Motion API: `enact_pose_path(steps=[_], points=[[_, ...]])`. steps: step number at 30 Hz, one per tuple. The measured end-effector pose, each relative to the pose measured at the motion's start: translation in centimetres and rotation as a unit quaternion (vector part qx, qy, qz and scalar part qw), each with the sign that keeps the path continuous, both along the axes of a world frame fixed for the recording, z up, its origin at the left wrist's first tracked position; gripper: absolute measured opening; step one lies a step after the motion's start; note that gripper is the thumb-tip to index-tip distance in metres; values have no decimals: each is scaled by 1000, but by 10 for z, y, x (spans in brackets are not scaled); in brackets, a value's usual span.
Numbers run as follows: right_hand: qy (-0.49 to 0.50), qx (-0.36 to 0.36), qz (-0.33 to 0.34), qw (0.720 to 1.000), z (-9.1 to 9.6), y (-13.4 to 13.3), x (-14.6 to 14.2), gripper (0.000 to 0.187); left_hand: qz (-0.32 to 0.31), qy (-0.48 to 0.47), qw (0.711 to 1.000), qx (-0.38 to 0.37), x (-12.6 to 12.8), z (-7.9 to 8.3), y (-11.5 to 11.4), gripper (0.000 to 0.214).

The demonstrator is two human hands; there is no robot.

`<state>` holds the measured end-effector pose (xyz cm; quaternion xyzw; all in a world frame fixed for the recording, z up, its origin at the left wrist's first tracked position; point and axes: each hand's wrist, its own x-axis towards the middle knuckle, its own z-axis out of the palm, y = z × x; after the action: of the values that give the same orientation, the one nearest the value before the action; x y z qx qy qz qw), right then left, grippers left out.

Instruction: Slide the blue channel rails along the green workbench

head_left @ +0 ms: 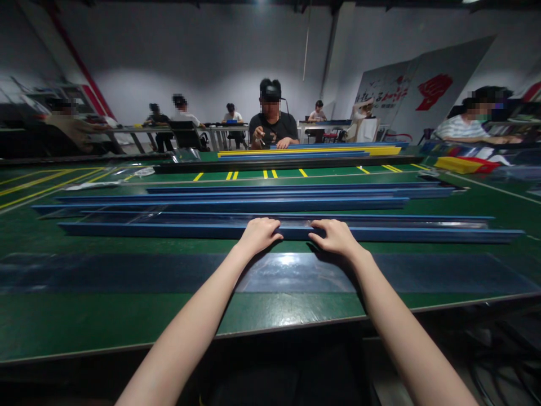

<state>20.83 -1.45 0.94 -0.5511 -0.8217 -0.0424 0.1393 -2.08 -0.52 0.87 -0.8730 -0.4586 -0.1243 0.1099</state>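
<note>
A long blue plastic channel lies across the green table, with clear film showing inside it. My left hand grips the channel's near wall left of its middle, thumb on the front face and fingers curled over the top edge. A short gap to the right, my right hand holds the same wall in a like grip. The tips of the fingers are partly hidden behind the wall. Nearer to me, a flat, clear plastic strip stretches along the table beneath my forearms.
Behind the held channel lie more blue channels. Farther back are a black bar and yellow strips. Across the table sits a person. A yellow tray stands at right. The table's front edge runs below my arms.
</note>
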Motion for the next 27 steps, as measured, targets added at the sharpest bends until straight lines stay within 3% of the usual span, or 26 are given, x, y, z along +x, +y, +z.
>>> enact_pose_path(steps=[27], points=[[23,1,22,999,-1,1,0,38,8,-7,1000,-17,0,0,-1,22]])
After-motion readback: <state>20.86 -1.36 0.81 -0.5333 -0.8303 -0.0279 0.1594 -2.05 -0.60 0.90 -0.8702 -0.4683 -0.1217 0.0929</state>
